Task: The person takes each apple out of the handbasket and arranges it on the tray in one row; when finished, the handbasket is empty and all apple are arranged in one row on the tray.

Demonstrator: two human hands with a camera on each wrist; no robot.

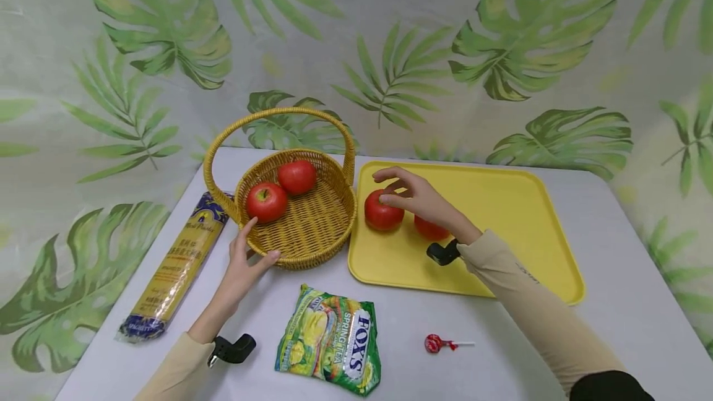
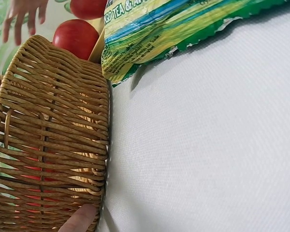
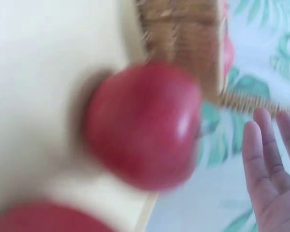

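My left hand touches the near left side of a yellow wicker basket, thumb and index finger spread along it. In the left wrist view, a fingertip rests against the woven side. Inside the basket lie two red apples, a front one and a back one. Over the yellow tray, my right hand hovers with spread fingers above a red apple. The right wrist view shows a gap between the fingers and this apple. Another apple sits beside it, partly hidden by the wrist.
A spaghetti pack lies left of the basket. In front are a green and yellow Fox's candy bag and a red lollipop on the white table. The basket's tall handle arches upward. Leaf-patterned cloth hangs behind.
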